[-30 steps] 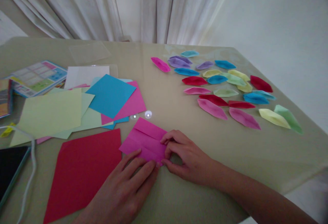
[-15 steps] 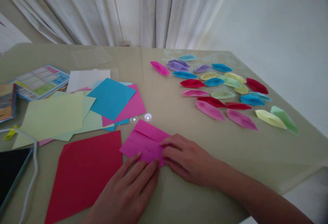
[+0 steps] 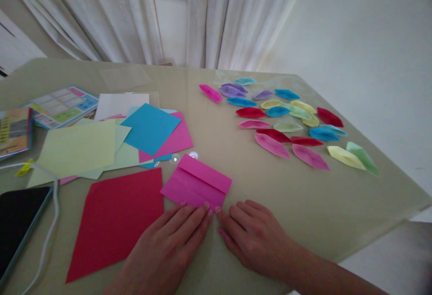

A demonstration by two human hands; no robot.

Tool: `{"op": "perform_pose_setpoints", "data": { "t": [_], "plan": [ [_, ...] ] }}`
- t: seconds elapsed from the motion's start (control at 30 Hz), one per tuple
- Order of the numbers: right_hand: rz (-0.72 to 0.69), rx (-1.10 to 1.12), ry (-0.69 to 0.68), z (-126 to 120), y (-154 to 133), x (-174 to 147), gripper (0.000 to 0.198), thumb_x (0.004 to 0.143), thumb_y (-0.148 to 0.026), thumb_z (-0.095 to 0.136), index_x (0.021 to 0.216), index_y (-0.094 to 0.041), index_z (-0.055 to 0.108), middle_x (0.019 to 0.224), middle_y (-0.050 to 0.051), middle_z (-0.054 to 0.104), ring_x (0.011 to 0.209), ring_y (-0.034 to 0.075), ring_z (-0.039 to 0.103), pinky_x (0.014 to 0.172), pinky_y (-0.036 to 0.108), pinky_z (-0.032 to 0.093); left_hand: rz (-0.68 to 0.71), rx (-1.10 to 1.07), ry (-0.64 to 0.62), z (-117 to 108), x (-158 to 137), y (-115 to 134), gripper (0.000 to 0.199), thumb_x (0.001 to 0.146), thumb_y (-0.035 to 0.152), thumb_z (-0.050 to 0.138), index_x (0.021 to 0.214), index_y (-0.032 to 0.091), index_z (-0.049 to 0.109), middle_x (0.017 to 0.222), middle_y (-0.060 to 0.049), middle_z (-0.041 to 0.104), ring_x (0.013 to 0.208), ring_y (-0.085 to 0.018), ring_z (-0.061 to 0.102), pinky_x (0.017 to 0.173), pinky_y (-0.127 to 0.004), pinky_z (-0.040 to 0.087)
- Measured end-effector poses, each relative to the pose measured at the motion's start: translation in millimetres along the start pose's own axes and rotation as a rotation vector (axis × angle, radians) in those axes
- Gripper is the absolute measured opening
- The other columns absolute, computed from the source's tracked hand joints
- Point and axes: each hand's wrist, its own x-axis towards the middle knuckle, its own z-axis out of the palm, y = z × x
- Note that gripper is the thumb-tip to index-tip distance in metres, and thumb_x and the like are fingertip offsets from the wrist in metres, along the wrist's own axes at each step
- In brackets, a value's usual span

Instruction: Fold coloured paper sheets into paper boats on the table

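A folded sheet of bright pink origami paper (image 3: 199,180) lies on the table in front of me, its far edge turned over into a strip. My left hand (image 3: 168,241) presses on its near edge, fingers extended, with the thumb beside the index fingertip; the paper's edge is partly hidden there. My right hand (image 3: 254,234) touches the near right corner with its index fingertip. Its thumb stays apart from that finger, and the others are loosely bent. Beside my left hand lies a red paper sheet (image 3: 121,218), partly under the forearm.
Several folded paper boat shapes (image 3: 272,145) spread over the table's right side. At left lie loose sheets, including a blue square (image 3: 151,128) and a pale green sheet (image 3: 77,149), plus booklets (image 3: 64,106), a white cable (image 3: 50,227) and a dark-screened device (image 3: 20,223).
My right hand has slid from the paper's right side toward its near corner, uncovering the right edge. The far strip now lies flatter. My left hand stays at the near edge. The view has shifted slightly.
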Motion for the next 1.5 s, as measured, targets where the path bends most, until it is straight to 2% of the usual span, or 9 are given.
{"op": "perform_pose_setpoints", "data": {
  "t": [0.17, 0.3, 0.4, 0.5, 0.67, 0.87, 1.07, 1.27, 1.5],
  "plan": [
    [0.025, -0.029, -0.026, -3, 1, -5, 0.024, 0.103, -0.027, 0.062, 0.122, -0.013, 0.070, 0.085, 0.005, 0.073, 0.074, 0.023, 0.064, 0.073, 0.040, 0.044, 0.002, -0.023, -0.111, 2, -4, -4, 0.070, 0.079, -0.006, 0.044, 0.143, 0.017, 0.061, 0.144, -0.006, 0.072, 0.123, -0.024, 0.072, 0.097, -0.041, 0.066],
    [0.030, -0.010, -0.083, -9, 5, 3, 0.012, 0.102, -0.025, 0.063, 0.104, -0.018, 0.072, 0.084, 0.003, 0.073, 0.072, 0.021, 0.065, 0.072, 0.038, 0.046, 0.002, -0.095, -0.051, -14, -1, -14, 0.055, 0.087, -0.004, 0.042, 0.128, 0.018, 0.072, 0.136, -0.005, 0.076, 0.118, -0.020, 0.074, 0.098, -0.033, 0.065],
    [-0.008, -0.015, -0.162, -16, 8, 18, 0.014, 0.100, -0.027, 0.067, 0.088, -0.019, 0.071, 0.080, 0.002, 0.072, 0.070, 0.020, 0.065, 0.068, 0.036, 0.045, -0.044, -0.114, -0.013, -23, 6, -12, 0.035, 0.100, 0.008, 0.047, 0.114, 0.018, 0.077, 0.130, -0.007, 0.078, 0.116, -0.022, 0.073, 0.099, -0.036, 0.065],
    [-0.073, -0.035, -0.240, -23, 9, 35, 0.014, 0.097, -0.024, 0.069, 0.084, -0.020, 0.071, 0.075, 0.001, 0.072, 0.065, 0.019, 0.065, 0.059, 0.035, 0.041, -0.091, -0.104, -0.070, -22, 16, 2, 0.030, 0.099, 0.008, 0.050, 0.101, 0.019, 0.077, 0.117, -0.008, 0.080, 0.106, -0.026, 0.075, 0.089, -0.040, 0.067],
    [-0.123, -0.026, -0.214, -22, 14, 47, 0.017, 0.096, -0.021, 0.068, 0.079, -0.019, 0.069, 0.070, 0.002, 0.070, 0.059, 0.017, 0.061, 0.056, 0.034, 0.037, -0.201, -0.073, -0.151, -4, 27, 16, 0.043, 0.089, -0.002, 0.053, 0.122, 0.017, 0.072, 0.124, -0.010, 0.077, 0.107, -0.026, 0.074, 0.091, -0.042, 0.064],
    [-0.027, 0.023, 0.016, -17, 35, 43, 0.016, 0.102, -0.032, 0.065, 0.093, -0.019, 0.067, 0.094, 0.006, 0.070, 0.084, 0.021, 0.061, 0.076, 0.035, 0.045, -0.180, -0.140, 0.002, 6, 18, -4, 0.050, 0.085, -0.007, 0.052, 0.124, 0.019, 0.069, 0.123, -0.007, 0.078, 0.109, -0.026, 0.074, 0.097, -0.046, 0.064],
    [-0.053, 0.154, -0.093, -10, 42, 46, 0.022, 0.099, -0.033, 0.068, 0.115, -0.018, 0.064, 0.117, 0.010, 0.069, 0.106, 0.026, 0.061, 0.096, 0.040, 0.047, -0.201, -0.216, -0.005, 8, 11, -16, 0.040, 0.099, 0.003, 0.050, 0.128, 0.022, 0.069, 0.133, -0.006, 0.073, 0.120, -0.020, 0.071, 0.105, -0.034, 0.061],
    [-0.052, 0.128, -0.054, -6, 55, 44, 0.019, 0.102, -0.014, 0.058, 0.118, -0.019, 0.067, 0.124, 0.011, 0.071, 0.113, 0.026, 0.060, 0.097, 0.041, 0.045, -0.273, -0.074, 0.081, 10, 3, -33, 0.030, 0.107, 0.027, 0.054, 0.132, 0.022, 0.069, 0.140, -0.011, 0.070, 0.128, -0.032, 0.064, 0.106, -0.055, 0.058],
    [0.024, 0.054, -0.019, -10, 63, 43, 0.020, 0.101, -0.017, 0.061, 0.117, -0.017, 0.073, 0.112, 0.013, 0.071, 0.101, 0.028, 0.061, 0.092, 0.045, 0.048, -0.213, -0.020, 0.047, 5, 5, -26, 0.039, 0.105, 0.013, 0.045, 0.134, 0.022, 0.069, 0.135, -0.008, 0.073, 0.116, -0.027, 0.069, 0.099, -0.045, 0.059]
  ]
}}
